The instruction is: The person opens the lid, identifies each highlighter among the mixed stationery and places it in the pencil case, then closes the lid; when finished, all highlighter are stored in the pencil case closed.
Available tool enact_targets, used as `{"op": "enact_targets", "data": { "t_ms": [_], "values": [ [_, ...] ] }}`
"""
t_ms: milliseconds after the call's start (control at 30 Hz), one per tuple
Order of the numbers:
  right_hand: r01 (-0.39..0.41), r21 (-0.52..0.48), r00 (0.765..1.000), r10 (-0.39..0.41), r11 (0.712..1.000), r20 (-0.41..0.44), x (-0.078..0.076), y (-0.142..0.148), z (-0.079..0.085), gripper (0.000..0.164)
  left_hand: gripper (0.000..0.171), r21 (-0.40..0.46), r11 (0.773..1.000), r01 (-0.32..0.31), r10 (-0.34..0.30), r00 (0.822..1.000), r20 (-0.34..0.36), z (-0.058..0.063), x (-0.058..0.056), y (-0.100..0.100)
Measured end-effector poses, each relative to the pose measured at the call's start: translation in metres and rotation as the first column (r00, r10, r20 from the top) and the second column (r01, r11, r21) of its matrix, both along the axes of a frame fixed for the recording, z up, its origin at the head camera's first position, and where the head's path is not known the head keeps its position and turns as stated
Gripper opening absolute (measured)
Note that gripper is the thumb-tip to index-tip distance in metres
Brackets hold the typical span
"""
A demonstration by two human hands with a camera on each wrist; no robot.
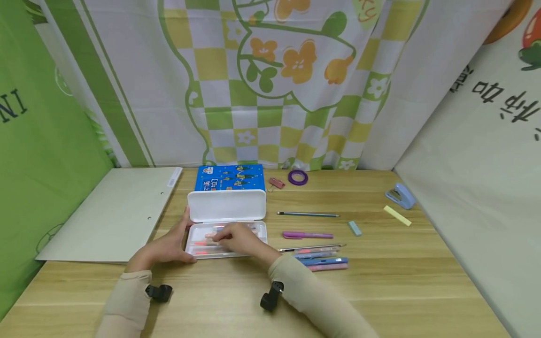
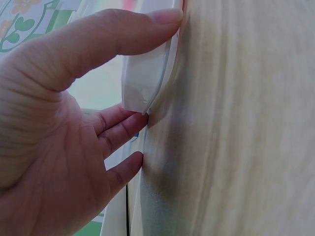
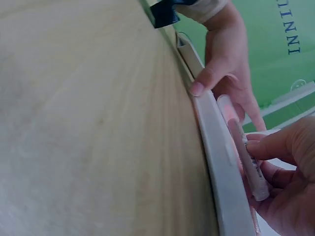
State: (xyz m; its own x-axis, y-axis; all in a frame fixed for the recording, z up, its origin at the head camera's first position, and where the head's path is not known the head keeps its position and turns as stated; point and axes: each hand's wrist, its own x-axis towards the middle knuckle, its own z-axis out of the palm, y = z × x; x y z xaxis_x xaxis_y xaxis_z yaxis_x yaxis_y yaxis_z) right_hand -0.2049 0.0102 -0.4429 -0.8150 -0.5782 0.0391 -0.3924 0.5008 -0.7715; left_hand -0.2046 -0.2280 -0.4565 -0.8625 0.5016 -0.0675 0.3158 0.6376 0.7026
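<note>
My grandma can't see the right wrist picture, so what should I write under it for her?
The right hand pinches a slim pinkish pen over an open, rectangular white pencil case, whose far end the left hand holds. It lies on a light wood-grain table.

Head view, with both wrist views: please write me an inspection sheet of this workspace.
Surface: wood-grain tabletop; no spills seen.
Job's things: white pencil case, lid open, holding pens; loose pens to its right.
Clutter: pale board at left; blue book behind the case; purple ring, teal eraser, yellow strip and blue stapler-like tool farther right.
Hands: left hand grips the case's left end; right hand pinches a pen.
Cables: none certain; thin dark loop by the board, unidentified.
Surroundings: patterned cloth behind, green cloth left, white printed cloth right.
</note>
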Motion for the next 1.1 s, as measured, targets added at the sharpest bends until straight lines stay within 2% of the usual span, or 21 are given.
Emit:
{"op": "enact_targets", "data": {
  "t_ms": [167, 300, 400, 500, 600, 700, 767, 833, 967, 1100],
  "values": [
    [-0.036, 0.075, 0.983, 0.049, 0.997, -0.179, 0.005, -0.007, -0.002, 0.013, 0.139, 0.007, 1.0, 0.004, -0.004, 1.0, -0.003, -0.002, -0.001, -0.001],
    [-0.036, 0.083, 0.974, 0.054, 0.996, -0.221, 0.008, -0.007, -0.002, 0.012, 0.139, 0.006, 1.0, 0.005, -0.005, 1.0, -0.006, -0.003, -0.001, -0.001],
    [-0.016, 0.044, 0.987, 0.023, 0.999, -0.156, 0.007, -0.004, -0.003, 0.013, 0.139, 0.008, 1.0, 0.006, -0.006, 1.0, -0.011, -0.002, -0.001, -0.001],
    [0.031, -0.056, 0.999, -0.029, 0.998, 0.034, 0.005, 0.003, -0.005, 0.013, 0.139, 0.012, 1.0, 0.008, -0.007, 1.0, -0.015, -0.001, -0.001, -0.001],
    [0.094, -0.203, 0.969, -0.043, 0.975, 0.244, 0.003, 0.013, -0.005, 0.014, 0.138, 0.012, 1.0, 0.011, -0.011, 1.0, -0.019, 0.0, -0.001, 0.0],
    [0.121, -0.332, 0.932, 0.008, 0.935, 0.364, 0.003, 0.027, 0.0, 0.018, 0.139, 0.01, 1.0, 0.008, -0.008, 1.0, -0.014, -0.001, -0.001, 0.0],
    [0.117, -0.378, 0.921, 0.042, 0.918, 0.387, 0.005, 0.039, 0.004, 0.021, 0.139, 0.011, 1.0, 0.009, -0.009, 1.0, -0.012, -0.002, -0.002, 0.0],
    [0.106, -0.386, 0.919, 0.058, 0.916, 0.39, 0.007, 0.054, 0.009, 0.022, 0.139, 0.011, 1.0, 0.01, -0.01, 1.0, -0.013, -0.002, -0.002, 0.0],
    [0.071, -0.314, 0.948, 0.034, 0.947, 0.317, 0.013, 0.088, 0.017, 0.02, 0.139, 0.009, 1.0, 0.015, -0.015, 0.999, -0.033, -0.004, -0.003, 0.0],
    [0.042, -0.199, 0.976, 0.002, 0.979, 0.218, 0.017, 0.129, 0.016, 0.021, 0.139, 0.003, 1.0, 0.009, -0.009, 1.0, -0.028, -0.003, -0.002, -0.001]
  ]
}}
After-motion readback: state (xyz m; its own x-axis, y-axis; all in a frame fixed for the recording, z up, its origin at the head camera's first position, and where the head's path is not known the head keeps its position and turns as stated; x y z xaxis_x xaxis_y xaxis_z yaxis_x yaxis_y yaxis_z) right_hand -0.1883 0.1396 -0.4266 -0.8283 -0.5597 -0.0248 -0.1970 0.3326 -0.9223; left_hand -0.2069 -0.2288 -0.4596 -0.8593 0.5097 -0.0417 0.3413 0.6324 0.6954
